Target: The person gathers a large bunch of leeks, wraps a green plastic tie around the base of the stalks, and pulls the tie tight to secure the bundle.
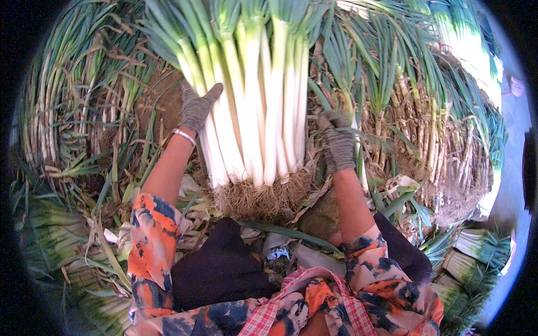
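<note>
1. Leek bundle (255,106): upright between both hands, white stalks packed side by side, hairy roots (260,199) at the bottom, green tops fanning toward the upper edge.
2. Left hand (197,106), grey-gloved: pressed flat against the bundle's left side, fingers spread wide, thumb pointing up along a stalk; pale band at the wrist.
3. Right hand (336,143), grey-gloved: curled around thin green leaves just right of the bundle, grip closed; cannot tell whether touching the white stalks.
4. Just outward: orange-and-dark patterned sleeves (151,235), dark lap below the roots, scraps of leaf trimmings around.
5. Farther out: uncleaned leeks (426,129) with brown stalks at right, more heaped at left (61,106), trimmed bundles (476,252) at lower right.
</note>
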Demonstrator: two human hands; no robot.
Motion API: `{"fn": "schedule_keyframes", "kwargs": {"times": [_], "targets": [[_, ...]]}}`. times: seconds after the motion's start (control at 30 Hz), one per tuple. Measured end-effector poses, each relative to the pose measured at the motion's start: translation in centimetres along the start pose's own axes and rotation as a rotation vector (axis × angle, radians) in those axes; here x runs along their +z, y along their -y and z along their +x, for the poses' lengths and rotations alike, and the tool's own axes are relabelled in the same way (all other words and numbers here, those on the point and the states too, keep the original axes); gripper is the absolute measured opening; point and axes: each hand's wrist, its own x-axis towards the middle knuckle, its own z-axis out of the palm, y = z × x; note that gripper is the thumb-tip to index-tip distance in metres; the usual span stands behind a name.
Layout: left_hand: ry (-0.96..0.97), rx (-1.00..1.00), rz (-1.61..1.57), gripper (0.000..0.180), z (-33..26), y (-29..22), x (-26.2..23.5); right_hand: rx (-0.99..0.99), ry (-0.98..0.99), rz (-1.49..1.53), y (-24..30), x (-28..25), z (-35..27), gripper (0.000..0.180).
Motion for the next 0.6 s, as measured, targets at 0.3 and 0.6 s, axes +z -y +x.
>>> {"fn": "schedule_keyframes", "kwargs": {"times": [0.3,0.6], "targets": [[-0.007,0.003,0.023,0.122,-0.2,-0.9,-0.1,-0.549,0.733,-0.693,5.6,7.5,-3.1,0.014],[0.080,-0.129,0.136,0.128,-1.2,-3.1,-0.7,-1.316,1.118,-0.850,5.1,10.9,-1.7,0.019]]}}
